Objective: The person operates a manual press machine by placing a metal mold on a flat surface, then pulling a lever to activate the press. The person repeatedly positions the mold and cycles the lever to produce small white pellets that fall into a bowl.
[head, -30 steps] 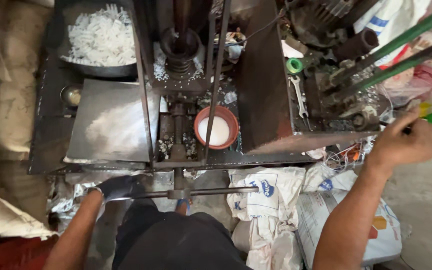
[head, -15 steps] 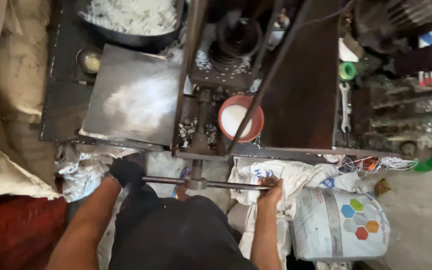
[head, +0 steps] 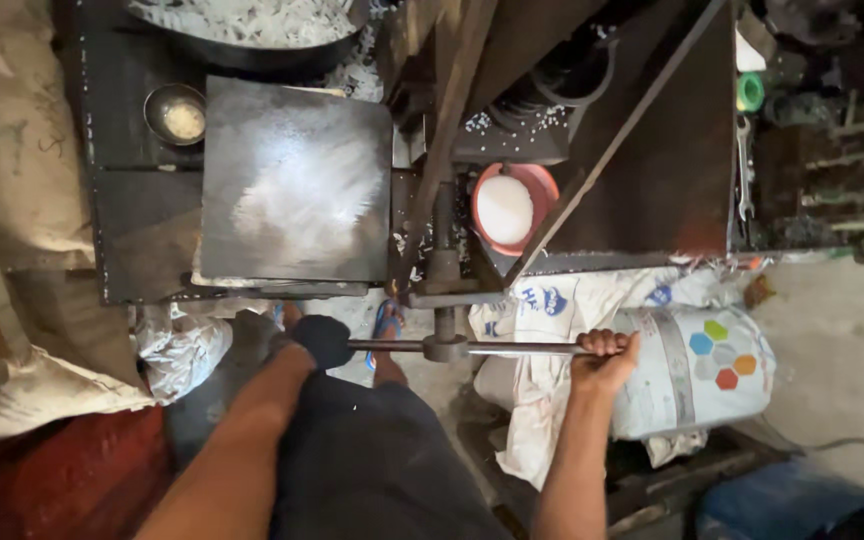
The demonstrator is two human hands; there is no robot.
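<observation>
While both fists clamp the horizontal metal bar [head: 472, 347] at the press's front, left hand [head: 320, 340] and right hand [head: 604, 358] at opposite ends, a steel plate [head: 297, 180] sits above beside a red bowl [head: 512, 208] of white powder. Sacks [head: 697, 365] crowd the concrete floor [head: 842, 340]. Machinery at the upper right is too dark to make out.

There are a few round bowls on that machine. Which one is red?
The red bowl of white powder, just beyond the handle bar. The small bowl at far left and the big pan of white flakes are dark metal.
</observation>
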